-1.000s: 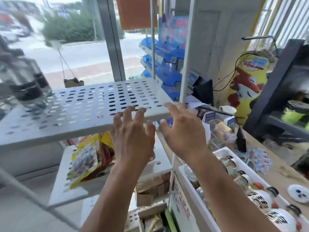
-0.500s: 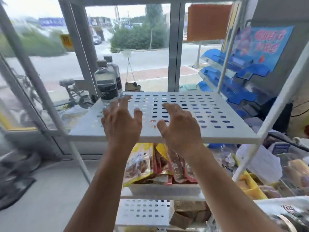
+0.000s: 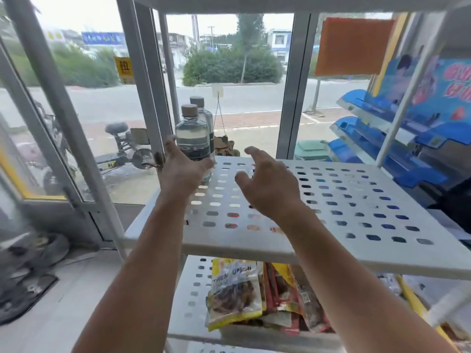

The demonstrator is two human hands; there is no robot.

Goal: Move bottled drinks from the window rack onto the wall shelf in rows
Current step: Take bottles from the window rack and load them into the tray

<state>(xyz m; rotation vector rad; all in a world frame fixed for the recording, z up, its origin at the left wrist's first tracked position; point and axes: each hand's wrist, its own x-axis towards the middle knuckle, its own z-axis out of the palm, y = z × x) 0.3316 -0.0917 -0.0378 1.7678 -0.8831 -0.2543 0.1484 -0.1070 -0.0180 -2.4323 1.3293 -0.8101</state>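
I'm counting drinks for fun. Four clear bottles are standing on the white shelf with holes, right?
Not four. The head view shows only two clear brown-capped plastic bottles, a front bottle and a rear bottle, standing on the white perforated shelf.

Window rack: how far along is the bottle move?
Done: cannot confirm; the wall shelf is out of view. The rack shelf holds just two bottles, at its far left corner. In hand: nothing gripped. The left hand is open beside the near bottle, contact unclear; the right hand hovers open over the shelf. Left: the near bottle and the far bottle behind it both need moving.
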